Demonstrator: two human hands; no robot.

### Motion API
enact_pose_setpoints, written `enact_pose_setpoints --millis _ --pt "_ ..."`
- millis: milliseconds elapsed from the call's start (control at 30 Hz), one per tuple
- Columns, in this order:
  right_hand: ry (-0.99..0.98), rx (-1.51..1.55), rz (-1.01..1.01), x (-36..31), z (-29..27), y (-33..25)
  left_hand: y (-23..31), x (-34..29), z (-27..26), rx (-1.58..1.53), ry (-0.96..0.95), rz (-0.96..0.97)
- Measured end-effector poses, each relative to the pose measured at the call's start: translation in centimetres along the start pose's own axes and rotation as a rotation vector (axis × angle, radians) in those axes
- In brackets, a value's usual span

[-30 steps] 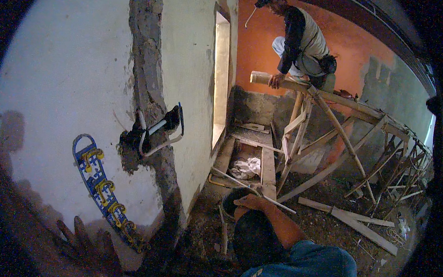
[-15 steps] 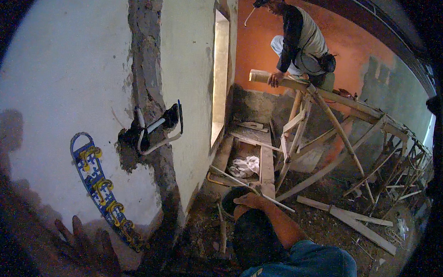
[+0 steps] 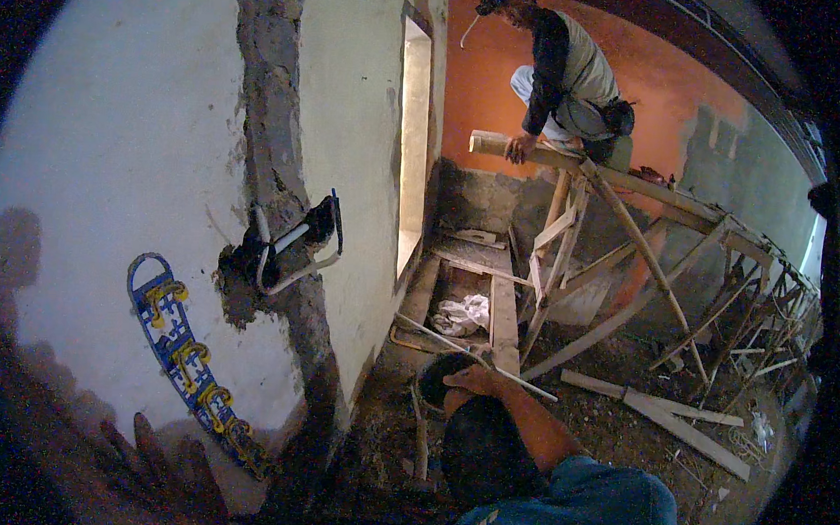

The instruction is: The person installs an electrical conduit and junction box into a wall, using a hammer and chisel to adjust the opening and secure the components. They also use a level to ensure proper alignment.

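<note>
1. Head view: my left hand (image 3: 149, 471) sits low against the white plastered wall (image 3: 100, 159), fingers spread, gripping nothing.
2. Blue plastic strip with yellow clips (image 3: 190, 366) lies just beside it, perhaps touching; dim here.
3. Right hand not visible.

A person in a grey vest (image 3: 574, 78) crouches on rough wooden scaffolding (image 3: 643, 233), far ahead of the hands. Nearer, a person in a blue shirt (image 3: 569, 494) bends over the rubble-strewn floor (image 3: 636, 427).

Blue bracket (image 3: 190, 361) with yellow hooks — flat against the wall, slanting.
</note>
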State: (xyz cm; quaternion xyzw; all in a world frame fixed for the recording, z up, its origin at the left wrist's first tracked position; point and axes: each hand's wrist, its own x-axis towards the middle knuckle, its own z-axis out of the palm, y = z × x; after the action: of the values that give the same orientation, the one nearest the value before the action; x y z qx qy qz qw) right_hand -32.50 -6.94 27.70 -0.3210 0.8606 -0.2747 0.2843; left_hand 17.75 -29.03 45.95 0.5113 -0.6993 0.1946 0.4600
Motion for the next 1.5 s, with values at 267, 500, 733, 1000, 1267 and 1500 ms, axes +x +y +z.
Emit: enact_pose_setpoints --millis 267,500,733,1000,1267,1500 --pt "-0.048 0.077 0.002 0.1 0.1 0.2 0.1 -0.1 -0.2 -0.018 0.002 -0.011" --pt "-0.031 0.021 -0.058 0.6 -0.1 0.9 0.0 -0.2 0.1 -0.066 0.063 0.017" --pt "0.003 0.041 -0.037 0.4 0.0 0.6 -0.2 -0.2 0.3 0.027 0.039 0.013" --pt "-0.019 0.063 0.013 -0.2 -0.2 0.1 -0.2 -0.2 0.2 -0.005 0.042 0.019" --pt "0.025 0.014 0.005 -0.2 -0.1 -0.1 -0.2 -0.2 0.4 -0.031 0.066 0.024" --pt "0.003 0.07 0.013 -1.1 -0.3 -0.9 -0.4 -0.2 0.6 -0.049 0.085 0.053"
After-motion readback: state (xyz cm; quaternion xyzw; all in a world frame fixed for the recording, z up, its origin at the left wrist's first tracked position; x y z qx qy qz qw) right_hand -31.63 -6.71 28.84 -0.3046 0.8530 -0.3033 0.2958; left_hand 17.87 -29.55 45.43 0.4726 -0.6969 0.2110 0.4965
